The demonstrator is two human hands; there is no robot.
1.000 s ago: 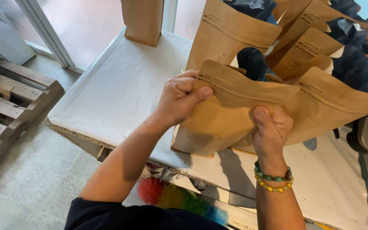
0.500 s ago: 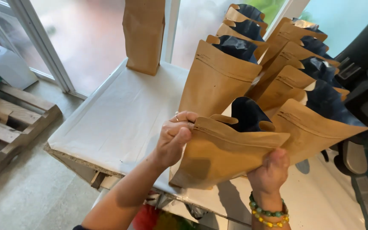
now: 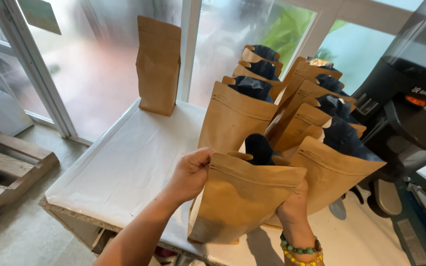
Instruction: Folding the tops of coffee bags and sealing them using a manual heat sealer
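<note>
I hold a brown paper pouch (image 3: 237,202) with a dark lining upright at the table's near edge. My left hand (image 3: 189,175) pinches its top left corner. My right hand (image 3: 294,207), with beaded bracelets on the wrist, grips its right side from behind. The pouch's mouth is open at the top. Behind it stand several more open brown pouches (image 3: 292,108) in rows.
A white-covered table (image 3: 124,162) carries the pouches. One closed brown pouch (image 3: 158,64) stands alone at the far left by the glass doors. A black machine (image 3: 405,98) stands at the right. A wooden pallet (image 3: 1,172) lies on the floor at left.
The view has tilted up and back. The held pouch has been brought upright and lower in view, and its mouth has opened. Both hands keep their grip.
</note>
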